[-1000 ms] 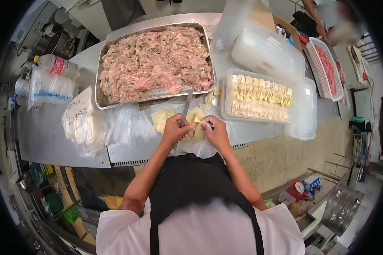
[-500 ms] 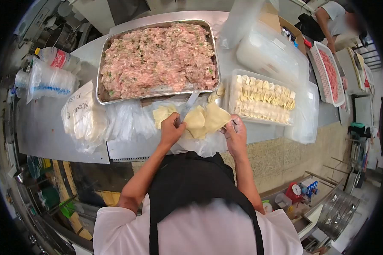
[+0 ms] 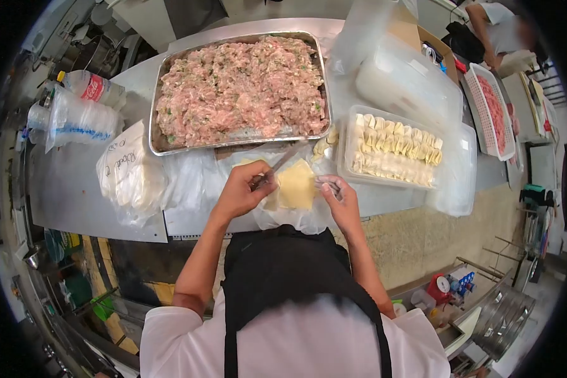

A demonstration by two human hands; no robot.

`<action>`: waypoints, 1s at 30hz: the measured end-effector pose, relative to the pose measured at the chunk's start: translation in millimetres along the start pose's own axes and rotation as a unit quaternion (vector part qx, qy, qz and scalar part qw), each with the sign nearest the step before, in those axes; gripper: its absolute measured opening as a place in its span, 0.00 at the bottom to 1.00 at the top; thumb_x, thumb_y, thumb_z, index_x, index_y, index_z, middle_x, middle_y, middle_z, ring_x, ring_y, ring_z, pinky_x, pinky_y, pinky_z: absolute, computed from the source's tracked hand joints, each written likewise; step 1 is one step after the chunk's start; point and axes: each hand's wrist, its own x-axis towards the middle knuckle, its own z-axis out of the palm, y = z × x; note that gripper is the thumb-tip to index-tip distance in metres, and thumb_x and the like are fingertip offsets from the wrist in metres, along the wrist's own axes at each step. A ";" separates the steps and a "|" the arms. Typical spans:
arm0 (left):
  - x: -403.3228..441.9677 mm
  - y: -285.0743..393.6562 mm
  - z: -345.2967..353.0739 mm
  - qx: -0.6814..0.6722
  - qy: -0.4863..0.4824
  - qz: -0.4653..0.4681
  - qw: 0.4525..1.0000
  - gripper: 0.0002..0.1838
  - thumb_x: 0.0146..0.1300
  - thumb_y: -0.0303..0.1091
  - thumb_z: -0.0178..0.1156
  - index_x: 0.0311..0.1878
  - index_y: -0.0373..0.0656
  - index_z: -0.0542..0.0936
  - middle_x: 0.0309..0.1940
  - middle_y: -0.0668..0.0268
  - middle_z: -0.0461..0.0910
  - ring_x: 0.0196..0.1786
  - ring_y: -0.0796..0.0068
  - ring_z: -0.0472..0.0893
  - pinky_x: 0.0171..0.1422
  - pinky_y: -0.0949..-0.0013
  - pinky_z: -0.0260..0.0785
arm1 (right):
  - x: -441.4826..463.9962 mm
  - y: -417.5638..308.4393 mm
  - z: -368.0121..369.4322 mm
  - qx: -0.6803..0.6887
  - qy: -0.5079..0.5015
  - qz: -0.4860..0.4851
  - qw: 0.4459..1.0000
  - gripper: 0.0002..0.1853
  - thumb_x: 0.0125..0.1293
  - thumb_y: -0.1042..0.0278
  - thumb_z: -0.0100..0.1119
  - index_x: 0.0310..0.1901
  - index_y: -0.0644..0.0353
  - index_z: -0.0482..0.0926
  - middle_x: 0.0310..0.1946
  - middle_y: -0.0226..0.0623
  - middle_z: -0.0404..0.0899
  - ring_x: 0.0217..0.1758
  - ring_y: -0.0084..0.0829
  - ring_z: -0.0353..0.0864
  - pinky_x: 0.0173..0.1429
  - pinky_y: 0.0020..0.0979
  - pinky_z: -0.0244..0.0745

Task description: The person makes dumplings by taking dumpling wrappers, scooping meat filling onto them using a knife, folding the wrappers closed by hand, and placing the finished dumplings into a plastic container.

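My left hand [image 3: 246,187] is closed around a flat metal spatula [image 3: 288,155], whose blade points up and right toward the meat tray. Between my hands a square yellow dough wrapper [image 3: 297,184] lies over others, above crumpled plastic. My right hand [image 3: 339,198], its fingertips whitish, pinches at the right edge of this wrapper. Just beyond sits a metal tray [image 3: 240,142] heaped with minced meat [image 3: 239,88] flecked with green. To the right, a clear plastic container [image 3: 384,181] holds rows of folded dumplings [image 3: 397,135]. A few dumplings [image 3: 324,148] lie between tray and container.
Bagged wrappers [image 3: 129,173] with handwriting lie at left, near a cola bottle [image 3: 94,87] and a bag of plastic cups [image 3: 82,120]. Plastic lids [image 3: 409,82] are stacked at right. A white basket of meat [image 3: 490,110] stands beside another person [image 3: 501,31] at upper right.
My right hand has moved slightly left and down, and the wrapper it held out to the right now lies between my hands. The spatula in my left hand has tilted further right.
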 end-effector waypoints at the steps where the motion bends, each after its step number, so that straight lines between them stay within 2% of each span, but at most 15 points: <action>1: 1.4 7.6 1.3 -0.107 -0.046 0.005 0.993 0.09 0.59 0.22 0.69 0.37 0.37 0.76 0.28 0.71 0.74 0.30 0.86 0.71 0.35 0.76 0.67 | 0.2 -0.4 6.0 0.001 0.000 0.000 1.000 0.22 0.74 0.56 0.61 0.61 0.63 0.75 0.61 0.43 0.77 0.62 0.34 0.79 0.66 0.38 0.73; 3: 7.1 22.7 6.2 -0.211 -0.096 0.016 0.973 0.11 0.58 0.23 0.70 0.38 0.36 0.76 0.29 0.67 0.75 0.30 0.85 0.74 0.36 0.74 0.70 | 4.4 -2.1 25.0 0.361 -0.115 -0.020 0.925 0.37 0.72 0.41 0.59 0.71 0.61 0.65 0.65 0.42 0.75 0.69 0.39 0.74 0.69 0.41 0.70; 4: 9.0 29.8 9.2 -0.209 -0.116 0.011 0.971 0.13 0.57 0.23 0.71 0.41 0.37 0.76 0.30 0.67 0.76 0.31 0.84 0.75 0.36 0.73 0.70 | 3.5 1.8 30.9 0.362 -0.111 -0.024 0.925 0.37 0.72 0.41 0.59 0.71 0.61 0.65 0.65 0.42 0.75 0.69 0.39 0.74 0.69 0.41 0.70; 6: 14.8 40.6 9.1 -0.204 -0.140 0.011 0.969 0.14 0.57 0.23 0.71 0.43 0.37 0.76 0.32 0.67 0.76 0.32 0.82 0.75 0.37 0.72 0.71 | 1.9 3.5 43.4 0.633 -0.215 0.107 0.736 0.46 0.69 0.31 0.54 0.75 0.60 0.56 0.72 0.44 0.66 0.76 0.44 0.65 0.75 0.49 0.64; 7: 18.2 44.8 7.4 -0.088 -0.106 0.023 0.990 0.15 0.56 0.24 0.72 0.44 0.38 0.77 0.32 0.67 0.76 0.32 0.81 0.76 0.38 0.71 0.71 | -3.3 -8.0 45.4 0.662 -0.204 0.081 0.716 0.40 0.73 0.41 0.56 0.74 0.63 0.58 0.70 0.46 0.68 0.73 0.45 0.69 0.76 0.49 0.65; 8: 21.7 50.4 5.0 0.029 -0.069 0.035 0.997 0.16 0.56 0.24 0.72 0.45 0.39 0.77 0.31 0.67 0.76 0.33 0.80 0.76 0.39 0.71 0.71 | -3.9 -9.4 41.5 0.663 -0.204 0.078 0.716 0.40 0.73 0.41 0.56 0.74 0.63 0.58 0.70 0.46 0.68 0.73 0.45 0.69 0.76 0.49 0.65; 10: 33.3 63.7 -9.7 0.038 -0.068 -0.024 0.997 0.15 0.56 0.20 0.68 0.48 0.38 0.79 0.33 0.69 0.77 0.34 0.79 0.77 0.37 0.72 0.70 | -8.8 -7.8 26.3 0.499 -0.109 0.100 0.854 0.32 0.76 0.53 0.55 0.73 0.64 0.62 0.68 0.46 0.71 0.71 0.42 0.72 0.75 0.46 0.66; 12: 56.9 61.4 -21.4 0.261 -0.008 0.110 0.959 0.14 0.54 0.20 0.64 0.45 0.36 0.80 0.33 0.59 0.82 0.32 0.59 0.83 0.38 0.60 0.74 | -14.6 1.1 12.0 0.435 -0.070 0.099 0.892 0.31 0.76 0.56 0.56 0.72 0.64 0.63 0.67 0.46 0.73 0.69 0.41 0.74 0.75 0.47 0.68; 13: 69.9 65.2 -20.6 0.262 -0.005 0.107 0.959 0.14 0.54 0.20 0.64 0.45 0.36 0.80 0.33 0.59 0.82 0.32 0.59 0.83 0.38 0.60 0.74 | -16.2 1.4 7.7 0.368 -0.033 0.097 0.924 0.29 0.76 0.58 0.57 0.72 0.65 0.65 0.65 0.45 0.75 0.68 0.41 0.76 0.74 0.47 0.69; 15: 96.7 75.4 -10.2 0.366 -0.013 0.195 0.910 0.10 0.54 0.23 0.61 0.41 0.34 0.82 0.36 0.48 0.83 0.37 0.43 0.83 0.41 0.51 0.76 | -22.7 -7.5 0.1 0.333 -0.044 0.099 0.937 0.28 0.76 0.58 0.57 0.70 0.66 0.67 0.64 0.43 0.75 0.67 0.38 0.76 0.73 0.44 0.69; 19: 133.7 19.1 7.0 0.448 -0.069 0.158 0.877 0.08 0.58 0.26 0.59 0.36 0.31 0.83 0.38 0.45 0.84 0.41 0.43 0.84 0.46 0.49 0.77 | -35.7 -35.8 -14.3 0.153 -0.067 0.070 0.983 0.25 0.78 0.62 0.54 0.69 0.68 0.70 0.62 0.39 0.77 0.67 0.30 0.73 0.71 0.33 0.66; 21: 141.0 -5.2 -29.0 0.521 -0.100 -0.031 0.847 0.10 0.59 0.29 0.59 0.36 0.31 0.84 0.36 0.45 0.84 0.43 0.44 0.84 0.47 0.50 0.76 | -43.1 -43.6 -22.9 0.123 -0.065 0.037 0.990 0.25 0.77 0.61 0.54 0.68 0.68 0.70 0.62 0.38 0.77 0.67 0.29 0.73 0.71 0.32 0.65; 22: 141.1 3.6 -41.9 0.527 -0.105 -0.027 0.843 0.10 0.59 0.29 0.59 0.36 0.31 0.84 0.36 0.45 0.84 0.43 0.44 0.84 0.47 0.50 0.76 | -45.3 -43.0 -24.4 0.094 -0.060 0.012 0.994 0.25 0.77 0.61 0.54 0.68 0.69 0.70 0.62 0.38 0.77 0.66 0.28 0.73 0.71 0.32 0.64; 24: 130.5 21.8 -61.5 0.556 -0.092 0.056 0.824 0.12 0.59 0.34 0.62 0.34 0.32 0.85 0.34 0.44 0.84 0.41 0.43 0.84 0.46 0.49 0.77 | -40.9 -26.5 -26.9 0.141 -0.063 0.023 0.988 0.25 0.77 0.61 0.55 0.68 0.69 0.70 0.62 0.38 0.77 0.66 0.28 0.73 0.71 0.32 0.64; 30: 124.7 98.4 -36.6 0.455 -0.154 0.100 0.871 0.13 0.59 0.34 0.64 0.36 0.31 0.84 0.34 0.46 0.84 0.43 0.46 0.84 0.50 0.50 0.76 | -29.3 -29.2 -27.5 0.317 -0.071 0.038 0.945 0.25 0.74 0.67 0.56 0.69 0.70 0.69 0.63 0.42 0.77 0.67 0.34 0.75 0.72 0.36 0.65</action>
